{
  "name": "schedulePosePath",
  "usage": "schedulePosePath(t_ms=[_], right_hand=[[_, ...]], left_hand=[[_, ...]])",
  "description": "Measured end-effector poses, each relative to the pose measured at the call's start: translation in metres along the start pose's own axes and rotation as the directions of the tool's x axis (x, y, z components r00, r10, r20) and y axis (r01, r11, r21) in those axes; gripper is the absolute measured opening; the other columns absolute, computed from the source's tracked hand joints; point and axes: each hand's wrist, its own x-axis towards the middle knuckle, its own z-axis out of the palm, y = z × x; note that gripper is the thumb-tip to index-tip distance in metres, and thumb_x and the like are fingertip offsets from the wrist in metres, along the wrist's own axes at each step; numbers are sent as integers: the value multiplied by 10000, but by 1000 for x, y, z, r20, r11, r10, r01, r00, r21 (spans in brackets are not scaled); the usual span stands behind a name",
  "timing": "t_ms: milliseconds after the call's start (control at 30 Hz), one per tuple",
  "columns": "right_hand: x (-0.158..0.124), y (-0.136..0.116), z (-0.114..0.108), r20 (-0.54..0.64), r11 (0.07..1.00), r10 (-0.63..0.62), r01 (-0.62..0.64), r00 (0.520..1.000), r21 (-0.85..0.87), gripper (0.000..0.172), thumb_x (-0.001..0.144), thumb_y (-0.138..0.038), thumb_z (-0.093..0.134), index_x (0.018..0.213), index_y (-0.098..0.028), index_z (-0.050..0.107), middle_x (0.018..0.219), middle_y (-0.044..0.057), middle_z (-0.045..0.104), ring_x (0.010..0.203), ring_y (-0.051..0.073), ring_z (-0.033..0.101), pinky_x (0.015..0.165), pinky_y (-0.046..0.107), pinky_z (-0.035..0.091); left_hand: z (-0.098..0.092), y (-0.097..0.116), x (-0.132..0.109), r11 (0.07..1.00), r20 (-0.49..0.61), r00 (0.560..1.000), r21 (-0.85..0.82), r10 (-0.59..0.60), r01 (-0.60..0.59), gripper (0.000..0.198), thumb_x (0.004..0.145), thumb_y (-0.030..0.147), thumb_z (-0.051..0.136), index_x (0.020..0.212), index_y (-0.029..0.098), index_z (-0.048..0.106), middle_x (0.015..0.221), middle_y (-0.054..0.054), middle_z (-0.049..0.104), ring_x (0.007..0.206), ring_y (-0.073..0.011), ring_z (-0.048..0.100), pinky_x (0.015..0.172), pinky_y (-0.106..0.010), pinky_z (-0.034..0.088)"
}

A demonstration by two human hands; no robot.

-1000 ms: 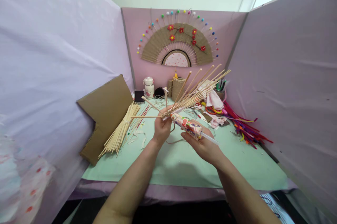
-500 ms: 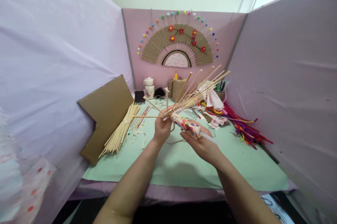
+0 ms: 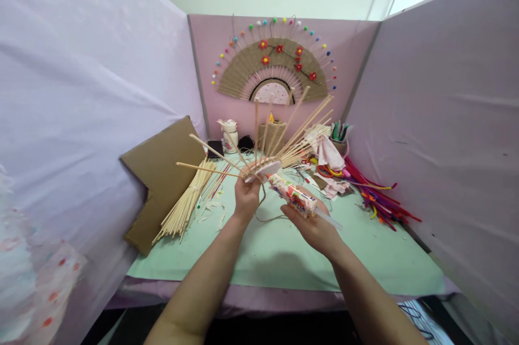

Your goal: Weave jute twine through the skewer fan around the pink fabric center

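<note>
My left hand point(image 3: 246, 196) grips the base of a fan-shaped frame, whose thin wooden sticks point(image 3: 290, 128) spread up and outward from a pale half-round base point(image 3: 265, 170). In my right hand point(image 3: 314, 226) lies a glue gun point(image 3: 294, 193) wrapped in a colourful pattern, with a clear glue stick point(image 3: 329, 218) poking out at its rear. Its tip is close to the half-round base; whether they touch I cannot tell. A brown cord point(image 3: 265, 219) hangs beneath the base and trails onto the table. Fingers of both hands are partly hidden.
A bundle of wooden sticks point(image 3: 184, 204) leans by folded cardboard point(image 3: 162, 172) on the left. Pipe cleaners point(image 3: 381, 193), fabric scraps point(image 3: 330, 153) and a pen cup point(image 3: 339, 144) are on the right. Behind stand a twine spool point(image 3: 272, 137) and white bottle point(image 3: 230, 137); a finished fan point(image 3: 279, 58) hangs above.
The stick frame has turned in my left hand, so its sticks spread more upward and leftward and the pale base shows more. The glue gun has shifted slightly right and down.
</note>
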Motion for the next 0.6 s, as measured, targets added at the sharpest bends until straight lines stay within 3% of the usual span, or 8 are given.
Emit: schedulePosePath(t_ms=[200,367,500,600], right_hand=[[-16,23,-12,-101,992,59,-70,993,-101,227,895,-431,553,861,-213,608,870,45,645,802,196,587,730,299,472],[-40,68,-49,-189,945,215,-252,958,-206,323,823,-497,595,984,-217,619,912,47,691,814,224,629,744,313,488],[-62,109,-90,-216,792,389,-445,896,-418,329,720,-474,588,923,-219,633,842,64,712,741,256,648,657,326,491],[-82,138,-114,-173,673,481,-488,860,-556,312,678,-389,508,896,-209,640,845,105,714,746,280,662,653,347,499]], left_hand=[[-9,-9,16,992,-211,977,-124,-11,-15,415,702,388,782,1048,237,610,1044,-44,703,1000,-183,665,952,-362,498],[-13,-9,25,975,-269,960,-224,-72,11,378,672,406,802,937,220,607,983,-31,703,968,-163,660,947,-350,491],[-13,-9,26,950,-255,954,-304,-157,75,346,701,391,784,945,227,602,1011,-30,707,1023,-178,653,964,-382,487],[-13,-10,25,927,-259,939,-355,-224,123,319,708,351,782,939,231,597,1002,-17,709,1050,-182,649,975,-403,484]])
